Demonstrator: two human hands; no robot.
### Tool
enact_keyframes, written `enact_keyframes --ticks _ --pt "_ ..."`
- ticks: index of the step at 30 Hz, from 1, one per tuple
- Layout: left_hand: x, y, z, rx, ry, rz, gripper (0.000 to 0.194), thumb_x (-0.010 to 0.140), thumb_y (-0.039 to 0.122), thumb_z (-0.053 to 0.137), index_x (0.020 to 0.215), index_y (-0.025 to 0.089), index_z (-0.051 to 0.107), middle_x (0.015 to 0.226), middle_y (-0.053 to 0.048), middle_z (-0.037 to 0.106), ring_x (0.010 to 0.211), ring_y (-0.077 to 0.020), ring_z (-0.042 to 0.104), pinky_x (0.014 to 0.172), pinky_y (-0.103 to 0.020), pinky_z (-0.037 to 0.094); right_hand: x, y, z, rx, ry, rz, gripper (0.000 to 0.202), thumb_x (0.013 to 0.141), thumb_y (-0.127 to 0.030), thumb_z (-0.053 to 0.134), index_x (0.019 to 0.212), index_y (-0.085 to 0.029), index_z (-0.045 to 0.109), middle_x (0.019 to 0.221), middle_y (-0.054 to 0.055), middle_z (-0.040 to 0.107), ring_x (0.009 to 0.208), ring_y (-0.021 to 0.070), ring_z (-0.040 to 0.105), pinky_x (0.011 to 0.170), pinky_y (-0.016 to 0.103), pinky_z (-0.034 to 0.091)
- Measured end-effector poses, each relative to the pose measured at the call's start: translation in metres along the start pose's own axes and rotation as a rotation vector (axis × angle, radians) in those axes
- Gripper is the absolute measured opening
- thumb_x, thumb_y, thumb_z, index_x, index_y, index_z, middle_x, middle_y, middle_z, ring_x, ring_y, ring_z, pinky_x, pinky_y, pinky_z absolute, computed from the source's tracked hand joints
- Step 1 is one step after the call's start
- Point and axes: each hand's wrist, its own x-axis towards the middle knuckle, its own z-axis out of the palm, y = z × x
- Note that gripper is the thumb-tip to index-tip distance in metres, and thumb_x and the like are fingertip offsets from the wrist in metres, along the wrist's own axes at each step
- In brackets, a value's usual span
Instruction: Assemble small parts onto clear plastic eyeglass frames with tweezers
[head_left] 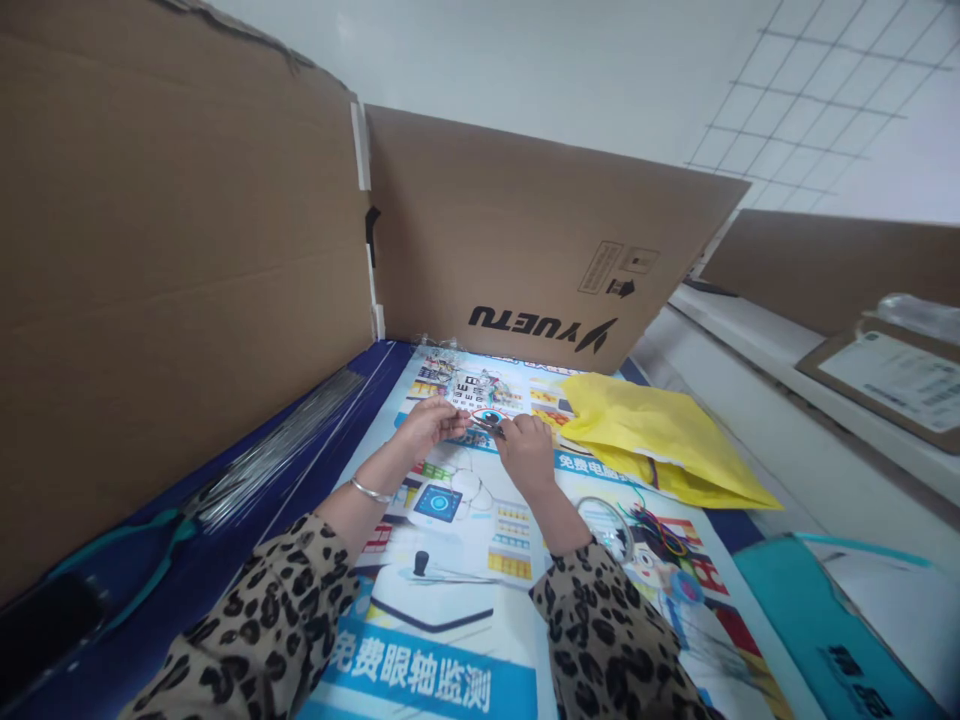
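One step seems in hand: fine fingertip work, probably calling next for steady holding. The left hand (436,420) has its fingertips together, on what I cannot tell; just right of them lies a dark piece (487,427), gripped in the right hand (529,455).

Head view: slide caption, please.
Right hand holding a small item, left hand close by, above a printed sheet; yellow bag at right.

Thin item (489,428) partly hidden by the right hand (527,455), too small to identify, blurred black object (52,638) cut off at left, teal case (814,600) cut off below
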Motion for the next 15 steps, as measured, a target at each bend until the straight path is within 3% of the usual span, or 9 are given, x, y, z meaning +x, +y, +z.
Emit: enact_keyframes --ticks 5,15 --pt "-0.0009 0.001 0.0011 -0.036 0.062 -0.027 0.014 0.067 0.006 0.056 0.064 0.013 0.044 0.073 -0.011 0.066 0.07 -0.02 0.066 0.058 -0.027 0.053 0.0009 -0.0019 -0.0043 -0.128 0.052 -0.143 0.014 0.08 -0.025 0.051 0.089 -0.021 0.061 0.079 0.007 0.051 0.08 0.0207 0.039 0.073 0.034 0.025" --pt "-0.003 0.0012 0.0045 0.007 0.07 -0.083 0.011 0.069 0.005 0.054 0.063 0.012 0.047 0.071 -0.011 0.067 0.06 -0.0156 0.065 0.054 -0.025 0.054 0.0015 -0.0019 -0.004 -0.167 0.083 -0.167 0.016 0.082 -0.024 0.048 0.091 -0.021 0.061 0.077 0.007 0.051 0.079 0.0201 0.037 0.074 0.035 0.023"
